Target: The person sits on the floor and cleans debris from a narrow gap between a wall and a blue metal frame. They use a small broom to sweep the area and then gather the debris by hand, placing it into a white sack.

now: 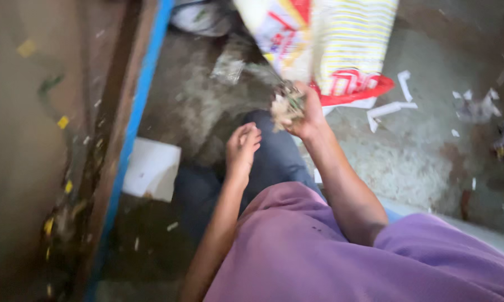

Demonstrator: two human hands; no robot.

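A blurred view looks down over a person's purple shirt (pixel 296 251) and dark trousers (pixel 274 162) to a grey concrete floor (pixel 408 162). Two bare hands show. The right hand (pixel 305 114), in the middle of the view, is closed around one clump of pale, dry scraps (pixel 285 106), which sticks out on the left of the fist. This clump sits just at the lower edge of one large sack (pixel 341 45), white with yellow stripes and red print, which stands on the floor at the far side. The left hand (pixel 242 150), just to the left and nearer, is half open with fingers loosely curled and holds nothing; it hovers over the trousers, close to the right hand but apart from it. One white flat sheet (pixel 151 168) lies on the floor to the left, beside one blue-edged wooden frame (pixel 130 134) that runs from near to far. Several white paper strips (pixel 389 106) lie scattered right of the sack, too many and too blurred to count exactly. Small yellow bits dot the far left.
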